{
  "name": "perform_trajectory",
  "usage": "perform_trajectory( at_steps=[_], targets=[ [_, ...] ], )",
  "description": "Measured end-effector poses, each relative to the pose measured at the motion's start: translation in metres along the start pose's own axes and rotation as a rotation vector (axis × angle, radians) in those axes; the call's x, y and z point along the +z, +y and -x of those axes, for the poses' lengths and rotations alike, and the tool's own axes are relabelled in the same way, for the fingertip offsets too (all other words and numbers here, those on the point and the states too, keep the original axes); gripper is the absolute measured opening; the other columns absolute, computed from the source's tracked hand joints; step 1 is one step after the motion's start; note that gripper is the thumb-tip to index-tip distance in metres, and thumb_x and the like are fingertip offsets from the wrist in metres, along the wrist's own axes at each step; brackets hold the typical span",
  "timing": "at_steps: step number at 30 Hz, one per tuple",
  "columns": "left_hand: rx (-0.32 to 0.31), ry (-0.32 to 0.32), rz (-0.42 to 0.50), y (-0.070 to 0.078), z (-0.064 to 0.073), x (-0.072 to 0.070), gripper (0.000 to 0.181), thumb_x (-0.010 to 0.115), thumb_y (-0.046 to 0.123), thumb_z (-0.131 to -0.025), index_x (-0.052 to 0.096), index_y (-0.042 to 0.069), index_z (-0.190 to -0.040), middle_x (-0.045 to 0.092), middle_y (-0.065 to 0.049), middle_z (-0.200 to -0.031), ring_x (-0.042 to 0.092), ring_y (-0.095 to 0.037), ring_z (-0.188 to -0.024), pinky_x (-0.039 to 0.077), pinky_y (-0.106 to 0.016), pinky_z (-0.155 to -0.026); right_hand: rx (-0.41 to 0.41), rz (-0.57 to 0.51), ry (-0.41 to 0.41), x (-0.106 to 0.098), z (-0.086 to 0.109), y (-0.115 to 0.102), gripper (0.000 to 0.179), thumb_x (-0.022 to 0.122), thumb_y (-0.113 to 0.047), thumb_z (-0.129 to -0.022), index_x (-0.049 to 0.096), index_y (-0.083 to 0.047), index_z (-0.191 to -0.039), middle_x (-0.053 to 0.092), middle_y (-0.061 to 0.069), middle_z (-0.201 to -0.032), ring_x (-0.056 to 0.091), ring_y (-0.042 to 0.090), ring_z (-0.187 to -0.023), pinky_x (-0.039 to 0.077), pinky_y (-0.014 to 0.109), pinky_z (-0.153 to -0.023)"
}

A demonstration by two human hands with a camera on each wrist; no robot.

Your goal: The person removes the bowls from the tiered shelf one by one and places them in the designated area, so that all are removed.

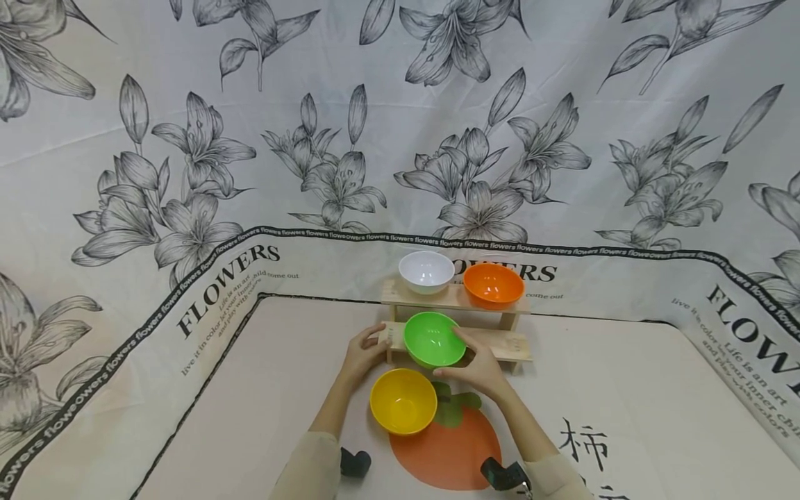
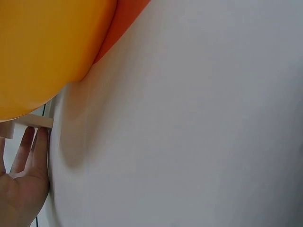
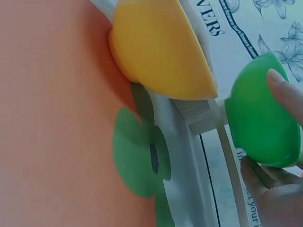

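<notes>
Our right hand [image 1: 482, 368] pinches the green bowl [image 1: 432, 340] at the near step of the wooden rack [image 1: 500, 340]; our left hand [image 1: 364, 355], fingers extended, touches its left end.

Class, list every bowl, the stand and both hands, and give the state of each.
Wooden stand: upright
White bowl: upright on the upper step
Orange bowl: upright on the upper step
Green bowl: held, opening upward, at the lower step
Yellow bowl: upright on the table
Left hand: touching the stand
Right hand: gripping the green bowl
</notes>
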State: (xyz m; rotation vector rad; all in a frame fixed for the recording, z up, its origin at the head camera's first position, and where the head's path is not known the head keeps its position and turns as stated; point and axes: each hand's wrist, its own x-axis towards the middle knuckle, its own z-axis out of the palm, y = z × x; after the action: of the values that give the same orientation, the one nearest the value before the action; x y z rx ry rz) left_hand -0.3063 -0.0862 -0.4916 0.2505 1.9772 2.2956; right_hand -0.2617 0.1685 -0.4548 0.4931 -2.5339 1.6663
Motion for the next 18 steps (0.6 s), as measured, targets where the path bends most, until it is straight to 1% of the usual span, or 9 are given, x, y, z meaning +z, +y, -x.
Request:
perform_trajectory(
  at_steps=[1, 5, 8, 10, 12, 15, 18],
  targets=[
    [-0.001, 0.001, -0.003, 0.000, 0.000, 0.000, 0.049, 0.061, 0.004, -0.090, 0.044, -0.006, -0.135, 0.059, -0.027, -0.114, 0.063, -0.016, -0.090, 0.053, -0.038, -0.090, -0.004, -0.007, -0.001, -0.002, 0.002, 0.000, 0.090, 0.084, -0.015, -0.069, 0.034, 0.006, -0.142, 0.038, 0.024, -0.143, 0.039, 0.039, -0.129, 0.034, 0.050, -0.108],
    [-0.008, 0.008, -0.020, 0.002, 0.001, 0.001, 0.050, 0.062, 0.005, -0.089, 0.045, -0.005, -0.135, 0.058, -0.027, -0.116, 0.062, -0.015, -0.090, 0.052, -0.040, -0.091, -0.025, -0.069, -0.007, -0.007, 0.013, 0.002, 0.090, 0.083, -0.010, -0.070, 0.032, 0.008, -0.141, 0.036, 0.026, -0.144, 0.041, 0.040, -0.127, 0.038, 0.047, -0.105],
    [-0.013, 0.013, -0.021, 0.001, 0.000, 0.001, 0.050, 0.062, 0.005, -0.089, 0.045, -0.004, -0.135, 0.058, -0.027, -0.116, 0.062, -0.014, -0.090, 0.052, -0.040, -0.092, -0.022, -0.101, 0.001, -0.011, 0.021, 0.005, 0.090, 0.082, -0.007, -0.070, 0.031, 0.008, -0.142, 0.035, 0.026, -0.144, 0.042, 0.040, -0.126, 0.042, 0.035, -0.103],
    [-0.006, 0.011, -0.020, -0.003, -0.002, 0.000, 0.050, 0.062, 0.005, -0.089, 0.045, -0.005, -0.135, 0.058, -0.028, -0.116, 0.062, -0.015, -0.090, 0.052, -0.041, -0.091, -0.031, -0.122, 0.005, -0.013, 0.025, 0.008, 0.090, 0.082, -0.005, -0.070, 0.030, 0.008, -0.142, 0.034, 0.026, -0.145, 0.042, 0.041, -0.126, 0.042, 0.027, -0.102],
    [-0.002, 0.016, -0.014, -0.008, -0.005, -0.001, 0.050, 0.062, 0.005, -0.089, 0.045, -0.005, -0.135, 0.057, -0.029, -0.117, 0.062, -0.016, -0.091, 0.053, -0.039, -0.090, -0.050, -0.141, 0.005, -0.016, 0.029, 0.009, 0.089, 0.081, -0.004, -0.070, 0.030, 0.007, -0.143, 0.034, 0.025, -0.145, 0.041, 0.041, -0.126, 0.042, 0.021, -0.100],
    [0.002, 0.031, -0.013, -0.017, -0.010, -0.002, 0.050, 0.064, 0.007, -0.089, 0.046, -0.003, -0.135, 0.056, -0.029, -0.119, 0.062, -0.017, -0.092, 0.054, -0.035, -0.087, -0.084, -0.164, -0.003, -0.021, 0.035, 0.009, 0.088, 0.080, -0.001, -0.071, 0.030, 0.007, -0.143, 0.034, 0.025, -0.145, 0.041, 0.043, -0.126, 0.042, 0.019, -0.099],
    [-0.003, 0.050, -0.011, -0.022, -0.013, -0.002, 0.051, 0.066, 0.010, -0.088, 0.048, 0.000, -0.134, 0.057, -0.027, -0.119, 0.062, -0.017, -0.092, 0.055, -0.034, -0.086, -0.074, -0.158, 0.002, -0.025, 0.041, 0.009, 0.087, 0.079, -0.001, -0.072, 0.030, 0.007, -0.143, 0.034, 0.026, -0.145, 0.040, 0.044, -0.126, 0.041, 0.016, -0.098]
  ],
)
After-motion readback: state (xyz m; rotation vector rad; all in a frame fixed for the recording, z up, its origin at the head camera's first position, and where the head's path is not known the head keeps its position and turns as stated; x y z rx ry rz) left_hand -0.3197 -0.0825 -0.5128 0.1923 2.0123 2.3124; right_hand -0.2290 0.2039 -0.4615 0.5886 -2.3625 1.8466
